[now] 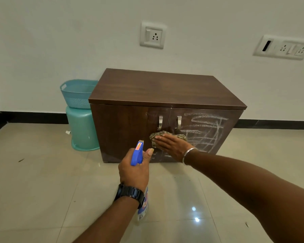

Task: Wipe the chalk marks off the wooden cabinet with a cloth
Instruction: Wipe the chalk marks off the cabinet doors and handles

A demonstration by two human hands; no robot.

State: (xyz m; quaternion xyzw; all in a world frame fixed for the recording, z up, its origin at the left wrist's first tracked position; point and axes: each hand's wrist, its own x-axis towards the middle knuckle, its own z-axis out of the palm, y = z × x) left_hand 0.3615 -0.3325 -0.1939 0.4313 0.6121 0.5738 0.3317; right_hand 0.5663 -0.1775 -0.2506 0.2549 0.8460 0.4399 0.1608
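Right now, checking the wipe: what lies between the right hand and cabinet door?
A crumpled mottled cloth, pressed by the right hand against the dark wooden cabinet; head view.

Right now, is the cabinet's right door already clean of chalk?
No: white chalk marks cover most of the right door, beside the cloth that the right hand presses on the cabinet.

The left hand [132, 170] and wrist cover most of the blue-headed clear plastic spray bottle [138, 153]; its label is unreadable. The flat right hand [172, 145] hides much of the mottled brown cloth [180, 136]. Both forearms run off the edges.
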